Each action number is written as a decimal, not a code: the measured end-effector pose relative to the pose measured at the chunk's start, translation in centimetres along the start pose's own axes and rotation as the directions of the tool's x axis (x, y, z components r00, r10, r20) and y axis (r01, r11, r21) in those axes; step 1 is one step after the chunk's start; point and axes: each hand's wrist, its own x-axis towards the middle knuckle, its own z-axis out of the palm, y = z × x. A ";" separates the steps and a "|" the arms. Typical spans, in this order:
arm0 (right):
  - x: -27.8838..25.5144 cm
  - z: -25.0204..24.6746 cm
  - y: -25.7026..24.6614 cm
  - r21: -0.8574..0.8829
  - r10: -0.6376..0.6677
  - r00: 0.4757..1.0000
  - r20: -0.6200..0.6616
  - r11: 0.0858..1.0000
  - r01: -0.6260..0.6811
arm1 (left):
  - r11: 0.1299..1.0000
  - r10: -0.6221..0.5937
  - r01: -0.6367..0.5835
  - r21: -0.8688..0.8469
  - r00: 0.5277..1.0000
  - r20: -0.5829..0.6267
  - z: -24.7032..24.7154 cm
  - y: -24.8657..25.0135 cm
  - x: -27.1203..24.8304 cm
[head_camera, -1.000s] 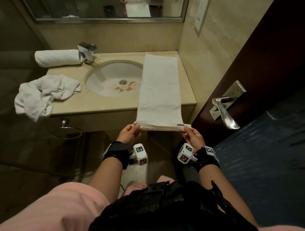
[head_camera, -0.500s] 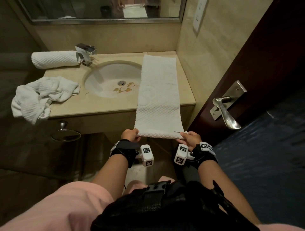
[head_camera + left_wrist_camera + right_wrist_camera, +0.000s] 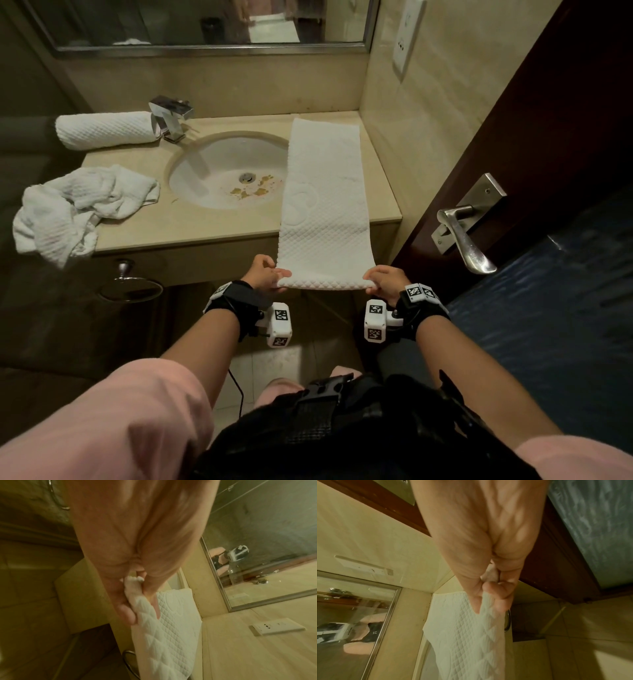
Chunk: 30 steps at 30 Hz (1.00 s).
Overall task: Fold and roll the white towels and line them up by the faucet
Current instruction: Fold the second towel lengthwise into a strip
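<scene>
A long folded white towel (image 3: pixel 323 202) lies on the right side of the counter and hangs over its front edge. My left hand (image 3: pixel 270 275) pinches its near left corner, my right hand (image 3: pixel 382 279) its near right corner. The wrist views show each thumb and fingers clamped on the quilted towel (image 3: pixel 154 628) (image 3: pixel 467 635). A rolled white towel (image 3: pixel 104 130) lies left of the chrome faucet (image 3: pixel 170 116). A crumpled white towel (image 3: pixel 73 209) sits on the counter's left front corner and hangs over the edge.
The round sink basin (image 3: pixel 229 171) with brown stains near the drain lies between the towels. A mirror (image 3: pixel 205 24) hangs above. A dark door with a metal lever handle (image 3: pixel 462 233) stands to the right. A towel ring (image 3: pixel 132 286) hangs under the counter.
Both hands have drawn the towel's near end down and toward me, off the counter edge. The near edge now looks curled under.
</scene>
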 end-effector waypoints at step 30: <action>0.3 -2.2 1.5 -0.052 -0.144 0.979 0.141 0.987 0.153 | 0.907 0.116 -0.155 0.390 0.986 0.122 -1.7 0.5 0.0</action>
